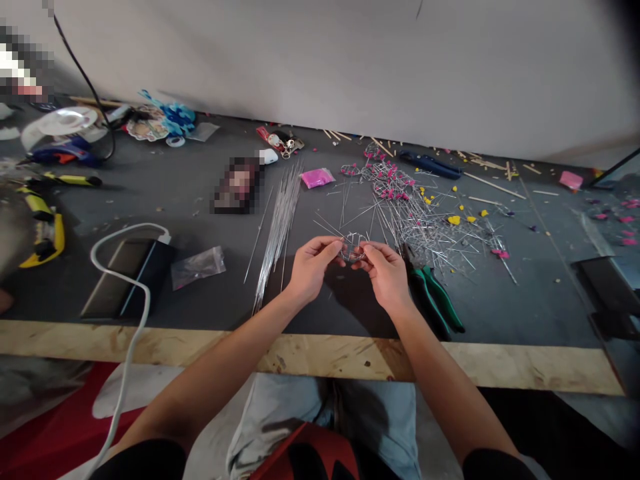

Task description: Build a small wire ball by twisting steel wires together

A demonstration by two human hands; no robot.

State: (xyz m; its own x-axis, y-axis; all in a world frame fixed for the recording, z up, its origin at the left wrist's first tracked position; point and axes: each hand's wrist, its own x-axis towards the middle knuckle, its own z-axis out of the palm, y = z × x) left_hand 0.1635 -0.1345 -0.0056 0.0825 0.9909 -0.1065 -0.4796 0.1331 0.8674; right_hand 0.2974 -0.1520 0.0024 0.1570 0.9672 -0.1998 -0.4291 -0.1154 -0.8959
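Between my two hands is a small bent-wire frame (354,245), held just above the table near its front edge. My left hand (315,265) pinches the left side of the frame between thumb and fingers. On the other side, my right hand (385,272) grips it the same way. Thin wire ends stick out beyond the fingertips. Green-handled pliers (437,300) lie just right of my right hand. To the left of my left hand is a bundle of straight silver wires (280,230). Beyond my right hand spreads a pile of wire pieces with pink bits (395,187).
A power bank (127,277) with a white cable and a clear plastic bag (199,268) lie left. Farther back are a pink packet (317,178), a dark blue tool (430,164), and yellow lumps (453,220). A wall stands behind the table. At far left lies a yellow-handled tool (47,233).
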